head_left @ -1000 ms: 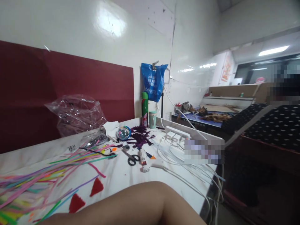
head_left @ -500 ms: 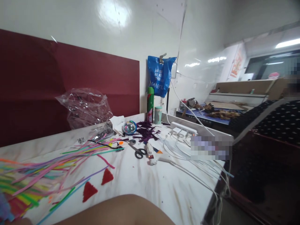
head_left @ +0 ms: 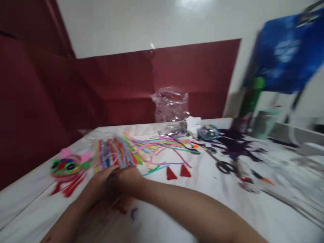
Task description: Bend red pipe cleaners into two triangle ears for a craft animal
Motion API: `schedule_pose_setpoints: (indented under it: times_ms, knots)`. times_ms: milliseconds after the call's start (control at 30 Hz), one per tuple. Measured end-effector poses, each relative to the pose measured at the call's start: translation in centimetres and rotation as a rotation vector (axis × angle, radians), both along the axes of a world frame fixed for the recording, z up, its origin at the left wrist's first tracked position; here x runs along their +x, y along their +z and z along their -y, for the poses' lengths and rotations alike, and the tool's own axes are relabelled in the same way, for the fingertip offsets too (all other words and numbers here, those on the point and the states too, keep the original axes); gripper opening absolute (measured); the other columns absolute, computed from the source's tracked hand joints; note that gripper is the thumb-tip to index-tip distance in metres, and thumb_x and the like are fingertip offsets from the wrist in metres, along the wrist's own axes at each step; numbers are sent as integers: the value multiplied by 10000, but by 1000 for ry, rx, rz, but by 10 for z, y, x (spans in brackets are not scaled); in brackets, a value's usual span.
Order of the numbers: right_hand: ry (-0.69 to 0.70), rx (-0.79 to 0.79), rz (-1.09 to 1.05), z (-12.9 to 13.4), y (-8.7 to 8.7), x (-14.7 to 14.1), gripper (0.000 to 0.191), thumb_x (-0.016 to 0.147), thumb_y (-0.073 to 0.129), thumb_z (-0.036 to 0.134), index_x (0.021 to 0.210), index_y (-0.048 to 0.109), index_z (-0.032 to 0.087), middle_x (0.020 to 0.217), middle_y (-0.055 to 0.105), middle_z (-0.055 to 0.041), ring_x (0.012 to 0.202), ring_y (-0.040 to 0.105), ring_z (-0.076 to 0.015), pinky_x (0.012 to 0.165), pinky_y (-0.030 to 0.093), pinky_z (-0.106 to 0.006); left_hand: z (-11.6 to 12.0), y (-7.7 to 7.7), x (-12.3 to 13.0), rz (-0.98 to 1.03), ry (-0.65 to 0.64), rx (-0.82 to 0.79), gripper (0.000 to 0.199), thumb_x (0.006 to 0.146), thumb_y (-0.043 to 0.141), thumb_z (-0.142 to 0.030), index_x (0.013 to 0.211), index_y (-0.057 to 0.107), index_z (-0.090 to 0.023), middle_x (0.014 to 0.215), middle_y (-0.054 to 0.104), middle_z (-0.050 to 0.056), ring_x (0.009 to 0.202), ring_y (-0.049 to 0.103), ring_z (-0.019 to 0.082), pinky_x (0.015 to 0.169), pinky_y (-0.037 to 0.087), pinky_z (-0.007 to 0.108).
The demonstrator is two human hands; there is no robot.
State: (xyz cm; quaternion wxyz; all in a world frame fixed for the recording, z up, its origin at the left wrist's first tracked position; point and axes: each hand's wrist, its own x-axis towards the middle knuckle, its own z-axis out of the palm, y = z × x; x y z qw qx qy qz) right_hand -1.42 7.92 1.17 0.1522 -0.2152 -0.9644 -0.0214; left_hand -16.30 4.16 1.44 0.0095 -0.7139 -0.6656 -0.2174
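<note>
My left hand (head_left: 107, 173) and my right hand (head_left: 130, 179) are close together low over the table, in front of a heap of coloured pipe cleaners (head_left: 118, 152). Motion blur and the hands' own backs hide the fingers, so anything between them does not show. Blurred reddish-orange pieces (head_left: 120, 204) lie below the hands, with a small purple curved piece (head_left: 134, 212) beside them. To the left rests a fuzzy figure (head_left: 67, 167) with green-rimmed eyes, pink ears and red strips. Two red fuzzy triangles (head_left: 171, 173) lie right of the hands.
Scissors (head_left: 224, 166) and a glue gun (head_left: 244, 179) with a cord lie on the right. Behind them are dark purple strips (head_left: 233, 143), a clear round container (head_left: 209, 132), a pale green cup (head_left: 264, 123) and a green can (head_left: 251, 98). A blue bag (head_left: 288, 54) hangs on the wall.
The view has swung left. Both forearms and hands are now in sight, along with the fuzzy figure; the co-worker and far table at the right have left the picture.
</note>
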Motion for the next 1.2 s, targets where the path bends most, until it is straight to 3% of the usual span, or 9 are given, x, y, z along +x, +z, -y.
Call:
schedule_pose_setpoints:
  times_ms: [100,233,467,667,833,1000,1100,1200]
  knots:
    - [-30,-24,-15,2,1,-3,212,877,427,183,936,597,71,819,662,-135,729,647,-245,577,510,-345,14,0,-8,12,-44,-14,390,820,415,-211,1199,507,-192,1129,632,65,1022,578,198,897,434,308]
    - [-82,-49,-28,2,6,4,276,901,382,254,1018,578,98,877,680,-153,771,664,-230,618,510,-302,11,-2,0,-10,-97,-42,448,804,405,-150,1244,463,-205,1139,626,74,1019,581,187,881,437,303]
    - [-123,-79,9,1,11,7,261,883,416,264,981,610,119,836,700,-149,768,676,-229,625,507,-283,13,-5,3,-54,-92,1,450,825,399,-122,1263,429,-220,1063,655,50,953,605,163,827,462,280]
    - [-120,-70,32,7,11,11,231,855,420,169,927,629,100,818,694,-161,759,672,-243,623,507,-310,8,-5,1,-171,-39,35,246,804,485,-146,998,628,-198,1064,649,69,1024,560,191,937,394,329]
    - [-86,-73,58,22,14,25,173,796,477,130,826,645,104,776,692,-154,712,667,-243,588,496,-304,4,-4,-10,-247,60,44,197,802,485,-145,905,650,-177,1009,660,91,974,572,210,914,397,363]
    - [-72,-87,53,46,26,65,175,774,478,133,794,651,127,778,696,-138,709,657,-222,579,461,-265,-1,-7,-15,-282,72,59,205,802,466,-143,854,663,-171,952,674,90,927,584,209,876,410,344]
    - [-19,-151,48,61,33,108,185,774,466,166,693,633,153,659,685,-88,593,641,-187,495,402,-230,-3,-9,-17,-283,85,93,210,798,463,-149,842,667,-173,934,680,88,912,589,211,860,417,342]
    - [56,-158,-117,73,40,157,217,785,431,167,613,563,173,559,622,-42,498,580,-130,455,348,-213,-5,-12,-22,-273,93,142,217,797,459,-172,804,675,-170,899,690,83,886,601,213,847,429,345]
